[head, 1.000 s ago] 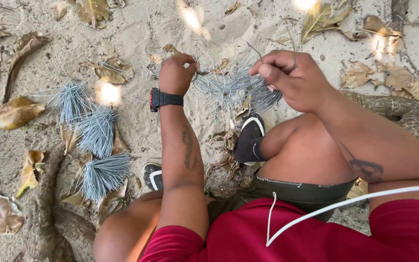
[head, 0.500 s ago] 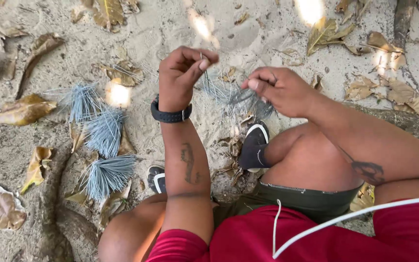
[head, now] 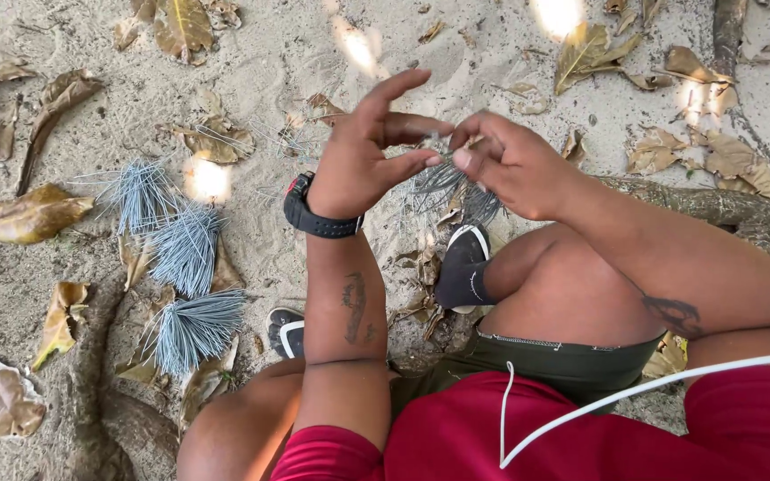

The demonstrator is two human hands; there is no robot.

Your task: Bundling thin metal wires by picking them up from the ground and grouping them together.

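L hand [head: 363, 165] half open, thumb + forefinger pinched on thin grey strands [head: 443, 183]; R hand [head: 510, 165] curled, gripped same bunch above my knee. Strands seemed light, springy, slippery, so held near gathered end. Tied bundles [head: 184, 249] on sand.

Sandy ground [head: 314, 53], pale, sun patches near the top edge. Dry brown leaves [head: 24, 214] scattered all over, most along the left and top edges. Three bundles of thin grey sticks [head: 184, 254] lie on the sand left of centre, in a loose row running down toward the bottom, fanned ends, near each other. Tree roots: one [head: 724, 209] at the right edge, another [head: 91, 392] in the bottom left corner. Black shoes [head: 456, 267] rest on the sand mid-frame.
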